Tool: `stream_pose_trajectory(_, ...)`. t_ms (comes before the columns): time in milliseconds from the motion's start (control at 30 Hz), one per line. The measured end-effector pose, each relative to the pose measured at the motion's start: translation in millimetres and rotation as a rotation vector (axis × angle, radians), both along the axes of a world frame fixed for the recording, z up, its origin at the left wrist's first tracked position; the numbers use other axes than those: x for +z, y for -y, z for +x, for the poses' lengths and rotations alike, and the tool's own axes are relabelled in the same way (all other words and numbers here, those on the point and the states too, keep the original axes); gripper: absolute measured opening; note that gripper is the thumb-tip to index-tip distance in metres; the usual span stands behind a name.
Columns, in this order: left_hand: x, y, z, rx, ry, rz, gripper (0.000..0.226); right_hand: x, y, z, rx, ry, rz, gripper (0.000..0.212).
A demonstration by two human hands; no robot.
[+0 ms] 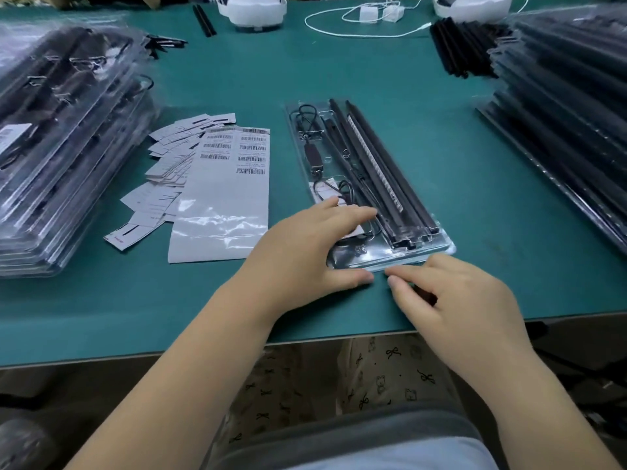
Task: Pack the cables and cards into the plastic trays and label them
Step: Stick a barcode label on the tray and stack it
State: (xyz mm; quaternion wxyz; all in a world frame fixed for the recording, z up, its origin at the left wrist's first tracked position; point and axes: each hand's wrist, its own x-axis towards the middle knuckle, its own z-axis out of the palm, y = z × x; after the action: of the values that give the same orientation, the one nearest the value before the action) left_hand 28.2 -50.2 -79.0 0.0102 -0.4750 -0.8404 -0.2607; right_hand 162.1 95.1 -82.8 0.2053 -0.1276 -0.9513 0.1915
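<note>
We see 1 tray (369, 184) lying on the table (441, 137) near its front edge, running away from us. In the tray, the cable (314, 154) sits on the left and the bars (383, 167) on the right. The left hand (305, 256) rests on the tray's near left corner; the right hand (454, 300) touches its near edge. Left of the tray lies the label sheet (230, 184), with the cards (169, 164) scattered just left of that. A stack of trays (64, 140) stands at the far left, another stack (570, 110) at the far right. Behind, a white cord (366, 25) lies across the table.
</note>
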Motion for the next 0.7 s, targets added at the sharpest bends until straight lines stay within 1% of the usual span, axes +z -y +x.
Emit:
stream_pose_trajectory(100,2.5,-4.6,4.8,-0.052,-0.175,-0.056,0.055,-2.0,3.8,2.6,-0.008,-0.018,0.021,0.021)
stream_pose_trajectory(167,2.6,-4.9,4.6,-0.095,-0.222,-0.097,0.049,-3.3,4.7,4.7,-0.011,-0.034,0.031,0.025)
stream_pose_trajectory(267,4.3,-2.5,5.1,-0.123,-0.184,-0.089,0.046,-10.4,4.5,7.7,0.016,-0.080,0.014,0.029)
stream_pose_trajectory(400,4.3,-2.1,6.9,-0.103,-0.152,0.023,0.034,-15.6,4.3,10.6,0.023,-0.095,-0.011,0.043)
stream_pose_trajectory(467,4.5,-2.1,6.9,-0.115,-0.176,0.033,0.029,-15.7,3.6,11.0,0.024,-0.090,-0.015,0.046)
stream_pose_trajectory(567,4.8,-1.6,6.0,-0.143,-0.249,-0.016,0.026,-14.8,1.8,8.8,0.037,-0.109,-0.032,0.040)
stream_pose_trajectory(633,5.9,-1.2,5.8,-0.094,-0.199,-0.060,0.030,-11.8,-3.0,6.2,0.028,-0.150,-0.051,0.036)
stream_pose_trajectory(700,4.3,0.4,4.2,-0.052,-0.113,-0.096,0.036,-6.3,-10.6,2.8,0.028,-0.149,-0.020,0.035)
